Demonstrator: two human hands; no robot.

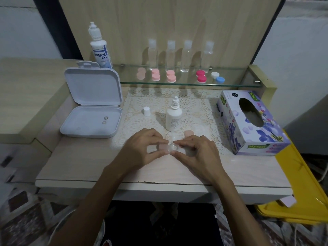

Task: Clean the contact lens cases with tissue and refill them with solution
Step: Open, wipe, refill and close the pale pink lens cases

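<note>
A clear contact lens case (173, 148) lies on the table between my two hands. My left hand (143, 148) pinches its left end, where a pale pink cap (162, 147) shows between thumb and forefinger. My right hand (193, 151) pinches the right end of the case. A loose pale pink cap (189, 133) lies just behind my right hand. The small white solution bottle (174, 117) stands uncapped behind my hands, and its white cap (147, 111) stands to the left. The tissue box (252, 121) lies at the right.
An open white box (92, 110) with two small lenses stands at the left. On the glass shelf (236, 82) sit several coloured lens cases, several clear bottles and a large Dream Eye bottle (100, 48). A yellow bin (301, 192) is at the right of the table.
</note>
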